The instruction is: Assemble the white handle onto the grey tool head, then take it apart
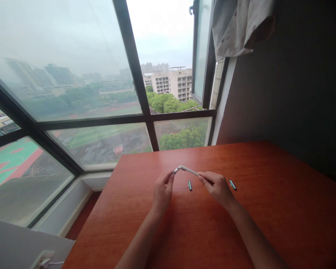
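Note:
Both of my hands hold a thin white pen-like stick (188, 170) just above the reddish-brown wooden table (268, 209). My left hand (162, 190) pinches its metallic left tip between thumb and fingers. My right hand (217, 186) is closed around its right end. Two small teal cylinders lie on the table: one (189, 185) between my hands, the other (233, 184) just right of my right hand.
A large window with dark frames (140, 89) rises behind the table's far edge, one sash open at the upper right. A cloth (238, 26) hangs at the top right beside a dark wall. A white socket (42, 259) with a cable sits at the bottom left.

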A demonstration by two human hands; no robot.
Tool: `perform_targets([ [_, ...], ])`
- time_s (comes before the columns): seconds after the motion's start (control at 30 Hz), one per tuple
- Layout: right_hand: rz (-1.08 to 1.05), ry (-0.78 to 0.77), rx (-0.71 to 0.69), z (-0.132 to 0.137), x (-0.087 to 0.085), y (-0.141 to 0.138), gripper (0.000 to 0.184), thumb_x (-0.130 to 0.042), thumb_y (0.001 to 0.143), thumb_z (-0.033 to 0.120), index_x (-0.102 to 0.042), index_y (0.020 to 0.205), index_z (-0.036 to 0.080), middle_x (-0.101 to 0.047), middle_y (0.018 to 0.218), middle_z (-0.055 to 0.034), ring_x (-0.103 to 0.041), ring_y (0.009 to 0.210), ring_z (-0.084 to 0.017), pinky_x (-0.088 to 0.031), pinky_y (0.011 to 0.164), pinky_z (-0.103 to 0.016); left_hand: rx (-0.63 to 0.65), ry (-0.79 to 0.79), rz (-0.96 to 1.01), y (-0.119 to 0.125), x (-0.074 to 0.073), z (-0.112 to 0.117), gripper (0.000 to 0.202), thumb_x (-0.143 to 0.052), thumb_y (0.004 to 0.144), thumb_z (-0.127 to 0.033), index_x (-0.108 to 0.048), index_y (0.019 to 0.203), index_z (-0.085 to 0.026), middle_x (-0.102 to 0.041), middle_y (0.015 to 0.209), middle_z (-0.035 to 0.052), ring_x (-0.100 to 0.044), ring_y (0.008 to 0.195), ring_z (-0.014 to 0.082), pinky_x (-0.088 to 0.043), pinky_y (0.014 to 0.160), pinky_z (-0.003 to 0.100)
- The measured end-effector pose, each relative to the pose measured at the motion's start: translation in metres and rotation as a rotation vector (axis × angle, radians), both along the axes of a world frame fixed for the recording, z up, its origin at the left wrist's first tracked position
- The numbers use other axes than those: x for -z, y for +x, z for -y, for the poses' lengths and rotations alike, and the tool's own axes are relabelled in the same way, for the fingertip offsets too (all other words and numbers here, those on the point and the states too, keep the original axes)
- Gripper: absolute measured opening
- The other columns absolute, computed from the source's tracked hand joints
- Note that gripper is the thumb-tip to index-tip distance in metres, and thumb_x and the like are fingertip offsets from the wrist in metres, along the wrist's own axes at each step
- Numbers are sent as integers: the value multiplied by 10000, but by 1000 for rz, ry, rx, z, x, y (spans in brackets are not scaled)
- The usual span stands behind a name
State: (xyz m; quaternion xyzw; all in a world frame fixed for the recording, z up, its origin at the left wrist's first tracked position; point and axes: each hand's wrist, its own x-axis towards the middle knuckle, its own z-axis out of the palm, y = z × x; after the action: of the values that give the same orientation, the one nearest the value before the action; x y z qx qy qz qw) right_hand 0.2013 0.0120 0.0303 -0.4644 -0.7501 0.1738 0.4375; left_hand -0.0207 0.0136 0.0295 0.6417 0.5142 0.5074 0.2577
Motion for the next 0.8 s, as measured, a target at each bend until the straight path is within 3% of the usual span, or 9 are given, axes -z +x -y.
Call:
perform_targets([
  [0.23,22,2,68,-1,1,0,291,-452,928,325,-698,955,171,-656,708,-50,-590,645,-171,-427,608,-258,38,-4,14,-1,2,0,265,-529,876,-332,-688,1023,-179,-650,816,48,-571,742,169,-430,654,239],
  [0.4,-6,-15,25,-1,1,0,298,-453,926,339,-695,958,168,-665,747,-56,-601,675,-176,-434,623,-254,14,-1,19,-1,0,0,279,-538,866,-342,-689,1023,-167,-654,818,54,-572,738,172,-424,636,239],
  [0.63,-29,-39,8,0,-2,-1,298,-433,936,332,-677,943,161,-626,686,-24,-576,641,-160,-408,604,-244,114,-16,46,3,-2,1,281,-543,864,-338,-685,1021,-152,-648,811,56,-565,736,165,-432,655,239],
  [0.8,-41,-18,54,-1,-4,-2,328,-396,944,317,-640,791,163,-623,712,-37,-590,698,-169,-413,649,-248,117,2,68,4,-6,3,290,-542,865,-355,-681,1019,-151,-650,814,56,-572,744,167,-441,661,241],
])
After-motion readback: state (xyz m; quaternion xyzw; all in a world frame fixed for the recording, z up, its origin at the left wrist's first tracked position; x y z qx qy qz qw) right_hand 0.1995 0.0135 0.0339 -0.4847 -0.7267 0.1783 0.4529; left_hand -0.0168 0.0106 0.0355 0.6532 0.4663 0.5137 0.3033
